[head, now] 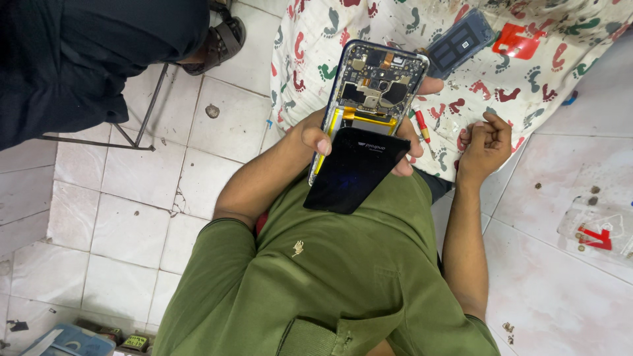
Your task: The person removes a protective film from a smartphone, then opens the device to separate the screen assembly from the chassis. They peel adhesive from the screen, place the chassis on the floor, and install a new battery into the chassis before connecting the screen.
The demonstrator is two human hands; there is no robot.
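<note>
Your left hand [316,138] gripped the opened smartphone [369,99], its black battery [356,170] lifted askew at centre frame; your right hand [486,142] was an empty fist.

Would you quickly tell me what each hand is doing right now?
Left hand: closed around the opened phone, its black battery lifted.
Right hand: curled into a loose fist, holding nothing visible.

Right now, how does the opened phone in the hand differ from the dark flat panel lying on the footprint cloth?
The opened phone is held in the left hand, a black battery slab tilted across its lower end; the dark flat panel lies untouched on the footprint-printed cloth. The phone shows bare circuit boards and yellow strips; the panel shows a dark face with pale patches. Both are rounded rectangles.
</note>
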